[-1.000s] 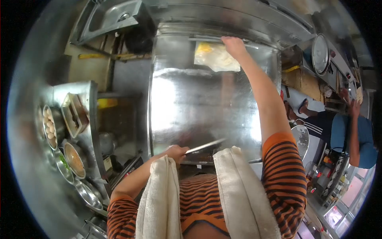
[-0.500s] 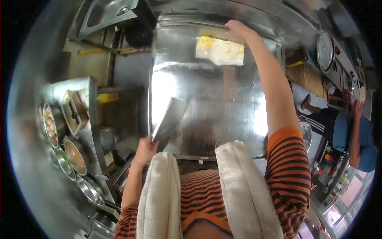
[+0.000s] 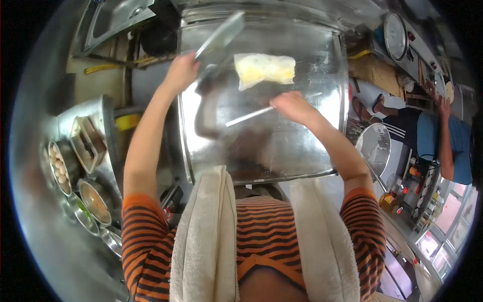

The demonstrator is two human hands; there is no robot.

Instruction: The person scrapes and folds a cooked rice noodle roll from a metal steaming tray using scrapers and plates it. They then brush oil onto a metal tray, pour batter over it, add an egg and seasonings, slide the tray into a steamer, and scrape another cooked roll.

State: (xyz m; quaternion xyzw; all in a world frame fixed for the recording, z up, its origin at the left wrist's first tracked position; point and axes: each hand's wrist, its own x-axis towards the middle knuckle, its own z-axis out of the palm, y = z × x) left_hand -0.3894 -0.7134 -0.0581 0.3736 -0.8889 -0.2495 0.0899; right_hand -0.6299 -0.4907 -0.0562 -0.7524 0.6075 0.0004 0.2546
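Note:
A flat pancake [image 3: 265, 69], folded, pale and thin with yellow egg showing through, lies on the far part of the shiny metal griddle [image 3: 282, 151]. My left hand [image 3: 182, 73] is closed round the near end of a wide metal spatula [image 3: 221, 36], raised over the griddle's far left corner, its blade blurred. My right hand [image 3: 296, 107] is closed on a second metal spatula [image 3: 250, 116], seen nearly edge-on just on the near side of the pancake. Neither blade visibly touches the pancake.
To the left, a counter holds a bowl of eggs [image 3: 59, 168], a bowl of brownish filling [image 3: 95, 201], a bowl of chopped greens [image 3: 83, 210] and a rectangular container [image 3: 88, 145]. A metal sink [image 3: 118, 20] sits far left. At right, a co-worker [image 3: 427, 133] stands near a round lid [image 3: 396, 36].
My left hand has swung its spatula forward to the far left. My right hand has come back from the griddle's far edge and now holds a spatula. The pancake looks turned or refolded.

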